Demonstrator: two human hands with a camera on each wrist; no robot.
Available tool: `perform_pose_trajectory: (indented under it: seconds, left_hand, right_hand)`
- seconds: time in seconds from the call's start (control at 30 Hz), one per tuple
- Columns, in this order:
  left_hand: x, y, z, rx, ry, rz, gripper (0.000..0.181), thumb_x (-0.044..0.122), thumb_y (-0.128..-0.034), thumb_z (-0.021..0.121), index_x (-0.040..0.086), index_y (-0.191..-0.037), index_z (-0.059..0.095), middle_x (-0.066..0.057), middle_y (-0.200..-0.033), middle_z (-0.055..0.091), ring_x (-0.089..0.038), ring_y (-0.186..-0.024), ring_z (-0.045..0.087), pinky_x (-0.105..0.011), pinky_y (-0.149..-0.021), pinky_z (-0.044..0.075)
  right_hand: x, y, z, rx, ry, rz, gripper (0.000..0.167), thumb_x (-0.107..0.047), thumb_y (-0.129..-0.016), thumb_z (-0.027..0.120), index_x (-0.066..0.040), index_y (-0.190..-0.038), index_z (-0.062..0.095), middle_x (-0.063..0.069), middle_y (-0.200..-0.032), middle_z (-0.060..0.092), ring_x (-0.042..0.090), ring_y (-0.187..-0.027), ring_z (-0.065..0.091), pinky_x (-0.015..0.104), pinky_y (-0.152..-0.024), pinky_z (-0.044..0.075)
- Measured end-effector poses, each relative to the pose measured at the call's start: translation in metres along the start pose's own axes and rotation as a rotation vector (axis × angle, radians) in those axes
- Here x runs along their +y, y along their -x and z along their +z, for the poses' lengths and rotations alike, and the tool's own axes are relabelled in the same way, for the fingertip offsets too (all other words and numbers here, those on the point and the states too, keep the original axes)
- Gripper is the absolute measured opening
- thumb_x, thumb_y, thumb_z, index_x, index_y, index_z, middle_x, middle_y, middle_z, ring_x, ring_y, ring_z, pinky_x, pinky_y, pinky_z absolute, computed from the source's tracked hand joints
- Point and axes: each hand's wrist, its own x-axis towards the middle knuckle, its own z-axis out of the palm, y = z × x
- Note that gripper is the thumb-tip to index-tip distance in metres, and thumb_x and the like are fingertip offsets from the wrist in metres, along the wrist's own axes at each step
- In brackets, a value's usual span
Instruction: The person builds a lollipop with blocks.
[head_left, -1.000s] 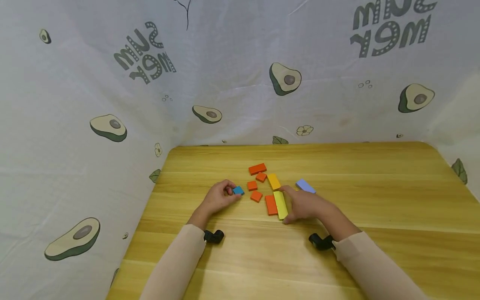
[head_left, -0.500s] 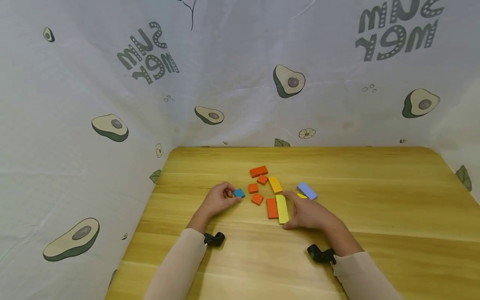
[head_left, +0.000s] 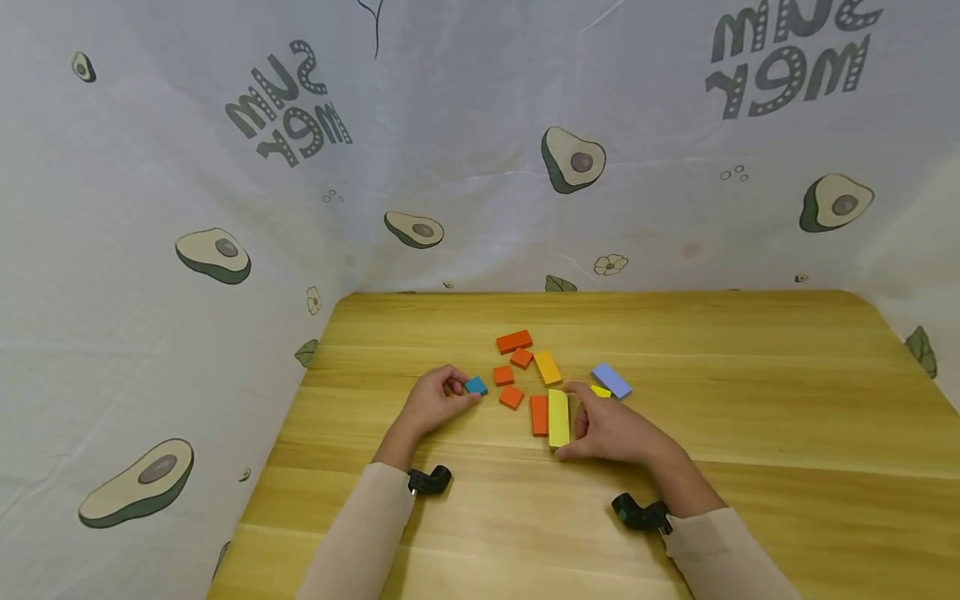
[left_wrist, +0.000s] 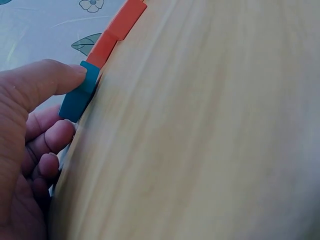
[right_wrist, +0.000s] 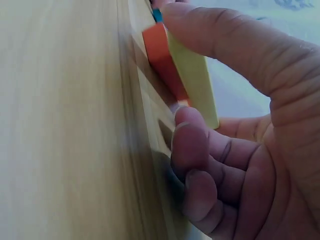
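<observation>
the blue block (head_left: 476, 386) is pinched between thumb and finger of the left hand (head_left: 435, 398), just left of three orange squares (head_left: 503, 376). the yellow block (head_left: 558, 419) is gripped at its ends by the right hand (head_left: 617, 429), beside the red block (head_left: 538, 416); whether they touch cannot be told. beyond the right hand, the lilac block (head_left: 612, 380) is laid near a partly hidden yellow piece (head_left: 601, 391). all are placed well inside the edges of the table (head_left: 750, 375), with wider wood shown rightward than leftward.
</observation>
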Motion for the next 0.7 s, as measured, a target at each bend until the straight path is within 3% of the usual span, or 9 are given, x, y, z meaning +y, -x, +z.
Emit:
perform_pose_trajectory:
  seconds: [0.4,0.57,0.7]
  left_hand:
    - [0.001,0.002,0.002,0.022,0.009,0.002,0.026,0.03,-0.0861,0.083,0.012,-0.101,0.07,0.0,-0.088,0.062,-0.015,-0.076,0.052,-0.029,-0.072,0.045]
    - [0.001,0.003,0.003,0.026,-0.007,0.005,0.025,0.03,-0.0865,0.083,0.013,-0.1,0.07,0.002,-0.086,0.062,-0.015,-0.078,0.051,-0.029,-0.075,0.044]
    - [0.002,0.003,0.003,0.031,-0.004,0.01,0.025,0.031,-0.0865,0.082,0.013,-0.1,0.071,0.002,-0.087,0.063,-0.016,-0.081,0.051,-0.03,-0.076,0.043]
  right_hand:
    - [-0.031,-0.003,0.027,-0.06,0.066,-0.095,0.099,-0.053,-0.073,0.088,-0.011,-0.148,0.039,-0.011,-0.074,0.057,0.004,-0.061,0.051,0.024,-0.059,0.044]
    - [-0.037,-0.002,0.035,-0.077,0.132,-0.076,0.1,-0.056,-0.071,0.088,-0.012,-0.148,0.041,-0.01,-0.067,0.054,0.005,-0.057,0.049,0.024,-0.056,0.041]
    - [-0.039,0.0,0.031,-0.061,0.187,-0.004,0.106,-0.057,-0.07,0.088,-0.008,-0.15,0.039,-0.005,-0.066,0.054,0.009,-0.058,0.05,0.027,-0.056,0.042]
